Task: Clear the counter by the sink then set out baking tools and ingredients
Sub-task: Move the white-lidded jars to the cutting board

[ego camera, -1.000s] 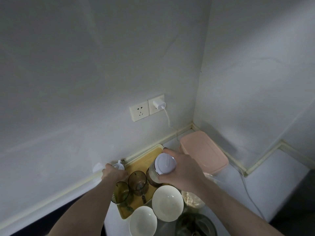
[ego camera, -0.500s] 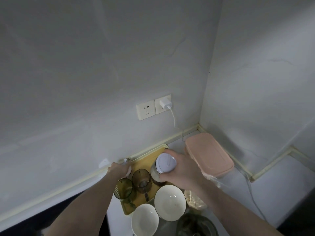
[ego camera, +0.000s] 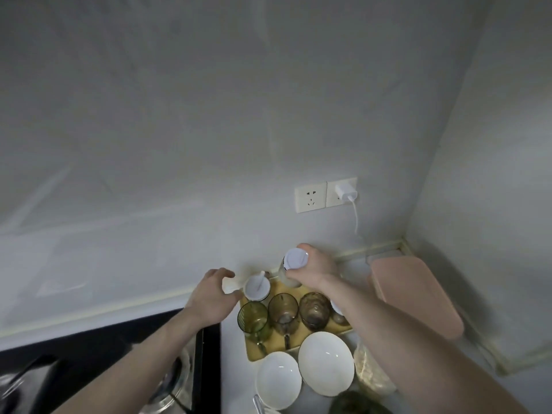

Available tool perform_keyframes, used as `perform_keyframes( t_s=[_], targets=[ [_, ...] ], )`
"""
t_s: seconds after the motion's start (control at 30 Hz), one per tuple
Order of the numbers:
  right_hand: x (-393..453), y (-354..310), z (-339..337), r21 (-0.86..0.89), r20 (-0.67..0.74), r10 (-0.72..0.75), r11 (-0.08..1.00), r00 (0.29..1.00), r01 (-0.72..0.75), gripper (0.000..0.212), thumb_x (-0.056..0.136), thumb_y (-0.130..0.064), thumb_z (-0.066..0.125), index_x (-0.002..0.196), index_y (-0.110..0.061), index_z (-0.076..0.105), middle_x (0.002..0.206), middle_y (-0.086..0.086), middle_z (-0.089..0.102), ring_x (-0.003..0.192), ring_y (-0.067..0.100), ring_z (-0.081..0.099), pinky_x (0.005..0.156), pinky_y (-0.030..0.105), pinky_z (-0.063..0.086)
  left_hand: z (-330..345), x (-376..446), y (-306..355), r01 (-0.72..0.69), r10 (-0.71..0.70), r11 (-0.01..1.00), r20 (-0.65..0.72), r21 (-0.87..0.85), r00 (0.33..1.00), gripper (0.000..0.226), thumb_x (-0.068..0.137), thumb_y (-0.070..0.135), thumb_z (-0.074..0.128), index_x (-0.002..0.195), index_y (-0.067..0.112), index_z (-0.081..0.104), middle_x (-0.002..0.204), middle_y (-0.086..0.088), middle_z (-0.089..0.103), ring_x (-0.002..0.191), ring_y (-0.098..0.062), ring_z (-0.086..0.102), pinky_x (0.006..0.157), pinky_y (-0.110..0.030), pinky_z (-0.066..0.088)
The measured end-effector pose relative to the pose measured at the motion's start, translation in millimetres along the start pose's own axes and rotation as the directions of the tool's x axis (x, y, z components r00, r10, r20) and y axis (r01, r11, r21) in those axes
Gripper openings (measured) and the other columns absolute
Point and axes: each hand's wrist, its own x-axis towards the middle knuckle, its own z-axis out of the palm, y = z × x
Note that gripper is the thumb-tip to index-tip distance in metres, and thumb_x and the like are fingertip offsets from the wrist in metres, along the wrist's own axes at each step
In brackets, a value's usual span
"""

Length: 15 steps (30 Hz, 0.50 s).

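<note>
My right hand (ego camera: 313, 268) grips a glass jar with a white lid (ego camera: 294, 259), held above the back of a yellow tray (ego camera: 254, 352). My left hand (ego camera: 210, 295) hovers with fingers apart just left of a small white-lidded container (ego camera: 256, 288) at the tray's back left corner. On the tray stand a green glass mug (ego camera: 253, 319) and two brownish glass mugs (ego camera: 283, 309) (ego camera: 315, 309). Two white bowls (ego camera: 278, 379) (ego camera: 325, 361) sit in front of the tray.
A pink-lidded box (ego camera: 415, 294) sits in the corner at right. A wall socket (ego camera: 310, 196) holds a white charger (ego camera: 346, 191) with its cable hanging down. A black stove (ego camera: 98, 354) lies at left. A clear bag of grains (ego camera: 372, 375) lies by my right arm.
The view has swung left and the stove has come into sight. My right hand lifted the jar off the tray toward the wall. My left hand let go of the small container and opened.
</note>
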Motion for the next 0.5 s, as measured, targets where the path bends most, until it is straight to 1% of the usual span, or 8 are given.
perform_keyframes(
  t_s=[0.03, 0.13, 0.17, 0.27, 0.33, 0.4, 0.5],
  targets=[
    [8.1, -0.5, 6.7, -0.017, 0.011, 0.005, 1.000, 1.000, -0.005, 0.078, 0.055, -0.060, 0.077, 0.127, -0.039, 0.055, 0.124, -0.005, 0.066, 0.112, 0.023, 0.062, 0.090, 0.034, 0.055, -5.3, -10.9, -2.2, -0.002, 0.002, 1.000, -0.012, -0.007, 1.000, 0.048, 0.085, 0.033, 0.069, 0.130, 0.026, 0.057, 0.136, 0.006, 0.047, 0.099, -0.013, 0.060, 0.094, -0.031, 0.049],
    [21.8, -1.9, 21.7, -0.073, 0.046, 0.029, 0.997, 0.999, -0.025, 0.084, 0.063, -0.057, 0.081, 0.138, -0.034, 0.052, 0.134, -0.002, 0.061, 0.121, 0.023, 0.059, 0.092, 0.030, 0.051, -17.2, -37.8, -8.6, -0.015, 0.014, 0.999, -0.030, -0.030, 0.999, 0.042, 0.086, 0.025, 0.065, 0.127, 0.028, 0.058, 0.131, 0.011, 0.048, 0.092, 0.004, 0.057, 0.088, -0.025, 0.047],
    [27.3, 0.8, 27.3, -0.087, 0.049, 0.033, 0.996, 0.998, -0.029, 0.084, 0.065, -0.056, 0.081, 0.140, -0.032, 0.052, 0.135, -0.002, 0.061, 0.123, 0.023, 0.058, 0.090, 0.029, 0.049, -20.2, -45.2, -10.5, -0.019, 0.018, 0.999, -0.026, -0.040, 1.000, 0.041, 0.086, 0.022, 0.064, 0.127, 0.029, 0.057, 0.131, 0.011, 0.048, 0.093, 0.005, 0.057, 0.089, -0.024, 0.047],
    [38.4, 14.0, 37.2, -0.136, 0.063, 0.083, 0.988, 0.995, -0.074, 0.080, 0.069, -0.053, 0.080, 0.139, -0.030, 0.052, 0.137, 0.000, 0.059, 0.123, 0.023, 0.058, 0.090, 0.028, 0.050, -24.1, -62.1, -10.8, -0.008, 0.007, 0.998, -0.022, -0.063, 1.000, 0.043, 0.084, 0.022, 0.062, 0.125, 0.031, 0.058, 0.128, 0.015, 0.049, 0.101, -0.006, 0.061, 0.095, -0.027, 0.049],
    [45.1, 16.9, 48.0, -0.137, 0.100, 0.102, 0.987, 0.990, -0.088, 0.078, 0.069, -0.050, 0.081, 0.139, -0.028, 0.052, 0.135, 0.001, 0.060, 0.120, 0.024, 0.059, 0.093, 0.031, 0.052, -28.9, -72.1, -17.5, 0.015, -0.018, 0.997, -0.041, -0.081, 0.999, 0.045, 0.081, 0.024, 0.062, 0.125, 0.031, 0.060, 0.127, 0.016, 0.051, 0.104, -0.003, 0.060, 0.097, -0.027, 0.049],
    [48.7, 20.4, 54.7, -0.131, 0.125, 0.115, 0.986, 0.985, -0.099, 0.080, 0.068, -0.048, 0.081, 0.139, -0.027, 0.051, 0.134, 0.002, 0.060, 0.118, 0.025, 0.060, 0.091, 0.031, 0.052, -29.7, -78.8, -22.7, 0.032, -0.037, 0.996, -0.058, -0.088, 0.998, 0.045, 0.081, 0.022, 0.063, 0.125, 0.030, 0.060, 0.127, 0.015, 0.053, 0.105, -0.001, 0.058, 0.097, -0.024, 0.049],
    [52.0, 24.2, 63.5, -0.146, 0.145, 0.124, 0.984, 0.982, -0.102, 0.082, 0.064, -0.049, 0.080, 0.138, -0.027, 0.053, 0.130, 0.002, 0.062, 0.116, 0.025, 0.061, 0.089, 0.030, 0.053, -28.9, -85.4, -30.0, 0.076, -0.082, 0.991, -0.054, -0.105, 0.995, 0.044, 0.086, 0.020, 0.065, 0.128, 0.028, 0.059, 0.127, 0.014, 0.054, 0.109, -0.004, 0.056, 0.092, -0.016, 0.043]
  ],
)
